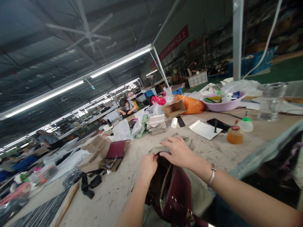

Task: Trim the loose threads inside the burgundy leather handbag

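A burgundy handbag (181, 189) leans at the table's near edge, its mouth open towards me and its brown lining showing. My left hand (148, 165) is closed on the far end of the bag's rim, thumb and fingers pressed together. Just right of it, my right hand (177, 152) lies over the same rim, fingers stretched out and thumb apart from them, touching the edge. Metal fittings and a strap show on the bag's front side. Greyish cloth lies beneath and beside the bag. The bag's lower part runs out of view.
Another burgundy bag piece (115, 149) lies left by stacked brown panels (93, 154). Black straps (88, 186) are nearer. Behind my hands are a card stack (156, 124), notepad (204, 129), phone (219, 125), amber glue bottle (235, 135), purple basin (224, 106) and glass jar (271, 105). Co-workers sit farther back.
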A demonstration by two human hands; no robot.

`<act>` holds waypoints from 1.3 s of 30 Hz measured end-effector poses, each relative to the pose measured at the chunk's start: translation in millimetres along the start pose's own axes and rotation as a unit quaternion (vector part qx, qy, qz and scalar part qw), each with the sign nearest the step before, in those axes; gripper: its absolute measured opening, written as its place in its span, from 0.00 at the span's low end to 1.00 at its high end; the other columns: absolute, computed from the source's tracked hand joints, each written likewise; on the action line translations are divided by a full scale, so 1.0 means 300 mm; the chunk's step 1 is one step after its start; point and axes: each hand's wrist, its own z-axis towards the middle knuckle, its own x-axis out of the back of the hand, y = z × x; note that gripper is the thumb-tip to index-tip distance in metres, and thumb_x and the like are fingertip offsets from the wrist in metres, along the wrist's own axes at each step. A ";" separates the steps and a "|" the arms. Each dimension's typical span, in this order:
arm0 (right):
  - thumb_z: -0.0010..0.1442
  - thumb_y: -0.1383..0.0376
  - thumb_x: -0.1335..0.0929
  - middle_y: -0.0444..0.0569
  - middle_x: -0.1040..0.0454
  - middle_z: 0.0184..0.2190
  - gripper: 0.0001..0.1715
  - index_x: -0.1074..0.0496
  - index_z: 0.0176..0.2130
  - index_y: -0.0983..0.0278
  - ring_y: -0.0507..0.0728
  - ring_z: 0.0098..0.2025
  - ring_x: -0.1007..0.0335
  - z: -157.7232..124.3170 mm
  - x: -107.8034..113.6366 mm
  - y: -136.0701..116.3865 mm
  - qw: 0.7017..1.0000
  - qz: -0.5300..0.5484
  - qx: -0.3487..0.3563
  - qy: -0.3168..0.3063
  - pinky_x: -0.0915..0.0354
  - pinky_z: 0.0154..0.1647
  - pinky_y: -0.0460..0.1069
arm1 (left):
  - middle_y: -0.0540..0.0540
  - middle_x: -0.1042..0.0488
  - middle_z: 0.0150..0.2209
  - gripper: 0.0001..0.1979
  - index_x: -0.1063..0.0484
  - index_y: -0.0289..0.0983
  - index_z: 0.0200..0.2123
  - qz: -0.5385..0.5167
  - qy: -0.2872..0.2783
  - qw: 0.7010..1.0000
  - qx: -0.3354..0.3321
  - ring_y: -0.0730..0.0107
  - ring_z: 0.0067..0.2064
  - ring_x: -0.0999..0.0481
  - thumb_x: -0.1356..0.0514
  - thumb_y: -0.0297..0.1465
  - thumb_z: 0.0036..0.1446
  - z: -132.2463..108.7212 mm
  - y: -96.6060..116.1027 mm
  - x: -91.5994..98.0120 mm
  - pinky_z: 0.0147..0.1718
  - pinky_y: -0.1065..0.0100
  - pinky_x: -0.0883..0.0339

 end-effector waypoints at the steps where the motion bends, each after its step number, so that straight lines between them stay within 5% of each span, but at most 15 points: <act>1: 0.60 0.55 0.34 0.53 0.29 0.43 0.23 0.29 0.52 0.61 0.60 0.46 0.33 -0.038 0.011 0.004 0.999 0.017 -0.011 0.028 0.42 0.54 0.58 | 0.43 0.22 0.30 0.13 0.24 0.37 0.32 -0.001 0.000 1.000 0.004 0.64 0.34 0.25 0.46 0.34 0.61 0.001 0.000 0.003 0.31 0.67 0.42; 6: 0.59 0.57 0.34 0.56 0.36 0.52 0.34 0.41 0.62 0.59 0.63 0.53 0.37 -0.291 -0.018 -0.044 0.993 0.092 -0.004 0.072 0.34 0.52 0.57 | 0.47 0.23 0.30 0.10 0.23 0.36 0.33 -0.102 -0.048 0.993 -0.017 0.68 0.33 0.27 0.43 0.34 0.58 0.015 -0.026 0.021 0.31 0.70 0.41; 10: 0.55 0.57 0.31 0.57 0.37 0.55 0.44 0.48 0.65 0.56 0.67 0.56 0.39 -0.443 -0.098 -0.108 0.992 0.072 0.069 0.071 0.34 0.53 0.61 | 0.49 0.24 0.28 0.15 0.23 0.35 0.32 -0.128 -0.073 0.988 -0.041 0.70 0.31 0.28 0.45 0.38 0.59 0.026 -0.034 0.031 0.29 0.71 0.41; 16: 0.55 0.49 0.32 0.59 0.35 0.56 0.48 0.54 0.67 0.56 0.71 0.58 0.40 -0.518 -0.228 -0.114 0.984 0.013 0.154 0.093 0.36 0.53 0.66 | 0.43 0.23 0.31 0.15 0.23 0.37 0.31 0.005 -0.042 0.999 0.004 0.63 0.35 0.25 0.46 0.38 0.59 0.042 0.014 0.027 0.35 0.68 0.37; 18: 0.57 0.53 0.33 0.58 0.38 0.59 0.45 0.54 0.67 0.54 0.72 0.61 0.44 -0.537 -0.279 -0.123 0.984 -0.007 0.153 0.097 0.37 0.54 0.67 | 0.39 0.22 0.34 0.16 0.22 0.36 0.34 0.032 -0.025 0.999 0.023 0.59 0.38 0.24 0.47 0.38 0.60 0.045 0.027 0.025 0.38 0.65 0.35; 23: 0.50 0.65 0.31 0.57 0.62 0.68 0.56 0.63 0.68 0.56 0.76 0.65 0.57 -0.565 -0.350 -0.178 0.991 -0.022 0.072 0.111 0.38 0.54 0.69 | 0.33 0.23 0.38 0.18 0.23 0.30 0.38 0.024 0.005 0.999 0.044 0.55 0.42 0.24 0.49 0.35 0.61 0.039 0.034 0.036 0.42 0.62 0.36; 27: 0.43 0.70 0.32 0.58 0.68 0.68 0.63 0.67 0.68 0.63 0.77 0.65 0.56 -0.564 -0.328 -0.155 0.996 0.029 0.041 0.078 0.35 0.52 0.66 | 0.31 0.24 0.39 0.15 0.23 0.26 0.37 -0.015 0.001 0.997 0.074 0.53 0.44 0.25 0.45 0.31 0.57 0.021 0.011 0.075 0.41 0.63 0.36; 31: 0.46 0.73 0.39 0.58 0.44 0.63 0.58 0.70 0.68 0.63 0.66 0.59 0.39 -0.540 -0.253 -0.011 0.996 0.080 -0.025 0.032 0.29 0.48 0.58 | 0.35 0.23 0.29 0.11 0.23 0.30 0.26 -0.086 -0.039 0.987 0.128 0.56 0.36 0.23 0.43 0.30 0.53 -0.025 -0.036 0.138 0.34 0.64 0.35; 35: 0.46 0.74 0.42 0.49 0.28 0.52 0.50 0.53 0.67 0.57 0.60 0.51 0.29 -0.462 -0.120 0.145 0.991 0.114 -0.046 -0.044 0.29 0.48 0.55 | 0.42 0.29 0.16 0.19 0.31 0.33 0.13 -0.169 -0.119 0.966 0.153 0.64 0.21 0.27 0.46 0.30 0.54 -0.128 -0.093 0.192 0.25 0.66 0.36; 39: 0.45 0.75 0.41 0.47 0.28 0.53 0.43 0.39 0.61 0.57 0.58 0.54 0.32 -0.366 -0.033 0.218 0.988 0.125 0.004 -0.090 0.34 0.54 0.54 | 0.46 0.32 0.14 0.16 0.30 0.35 0.15 -0.166 -0.180 0.958 0.152 0.66 0.20 0.29 0.46 0.32 0.52 -0.247 -0.144 0.206 0.26 0.67 0.35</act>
